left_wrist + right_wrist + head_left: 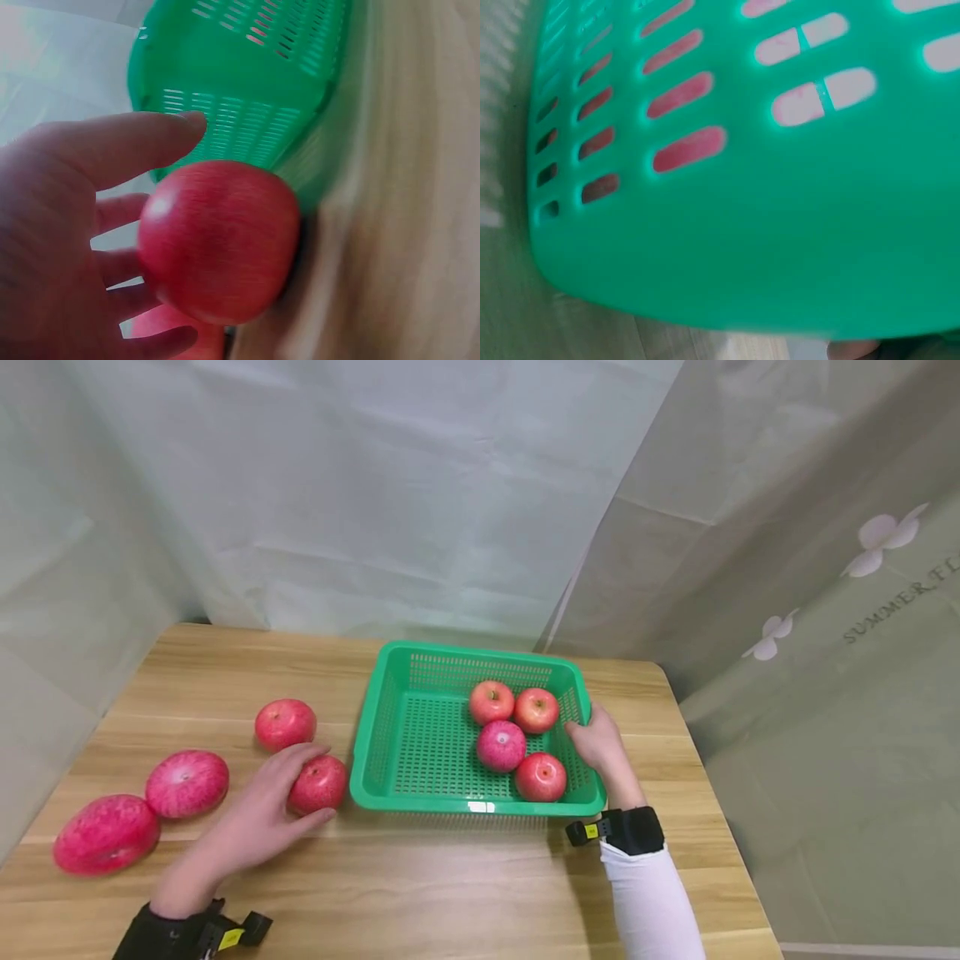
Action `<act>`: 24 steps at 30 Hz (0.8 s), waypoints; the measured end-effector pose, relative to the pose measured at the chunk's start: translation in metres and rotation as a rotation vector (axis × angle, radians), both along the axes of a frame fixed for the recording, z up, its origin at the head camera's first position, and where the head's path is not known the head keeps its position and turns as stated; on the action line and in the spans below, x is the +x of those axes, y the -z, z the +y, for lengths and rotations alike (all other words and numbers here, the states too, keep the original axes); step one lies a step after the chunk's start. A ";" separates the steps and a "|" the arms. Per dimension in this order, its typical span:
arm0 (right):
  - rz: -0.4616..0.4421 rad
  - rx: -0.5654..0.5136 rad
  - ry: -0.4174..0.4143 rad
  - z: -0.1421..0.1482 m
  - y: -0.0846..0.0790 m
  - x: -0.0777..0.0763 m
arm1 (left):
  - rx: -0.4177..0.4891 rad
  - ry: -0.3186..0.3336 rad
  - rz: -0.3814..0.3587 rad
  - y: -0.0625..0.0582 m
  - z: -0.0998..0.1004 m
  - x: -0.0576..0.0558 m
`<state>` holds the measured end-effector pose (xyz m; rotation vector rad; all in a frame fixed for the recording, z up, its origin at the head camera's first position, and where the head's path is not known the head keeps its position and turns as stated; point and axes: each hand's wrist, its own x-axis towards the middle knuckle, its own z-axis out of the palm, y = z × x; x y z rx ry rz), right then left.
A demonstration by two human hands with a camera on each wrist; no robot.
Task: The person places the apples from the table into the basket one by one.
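A green plastic basket (457,810) stands on the wooden table, with several red apples (542,777) in its right half. My right hand (600,747) grips the basket's right rim, thumb over the inner side and fingers mostly hidden outside. In the right wrist view the basket's slotted wall (727,247) fills most of the picture. Just left of the basket, my left hand (258,810) spreads around a red apple (322,785) that sits on the table. The left wrist view shows the thumb apart from this apple (221,240), with loosely extended fingers beside and behind it.
Another red apple (285,724) lies behind the left hand. Farther left, two larger pinkish-red fruits (187,783) lie close together on the table (450,893). Pale sheets (390,510) hang behind the table and along its sides.
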<state>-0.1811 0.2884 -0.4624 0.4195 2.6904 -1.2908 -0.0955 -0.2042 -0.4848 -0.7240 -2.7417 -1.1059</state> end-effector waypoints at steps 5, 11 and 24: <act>0.005 -0.009 0.006 0.000 0.000 -0.001 | 0.006 -0.028 -0.070 0.008 0.001 0.000; 0.015 -0.009 0.000 0.001 0.001 -0.001 | -0.028 -0.040 -0.114 0.012 0.002 -0.002; 0.008 -0.017 -0.006 0.000 -0.001 0.000 | -0.105 -0.023 -0.141 0.010 0.001 -0.009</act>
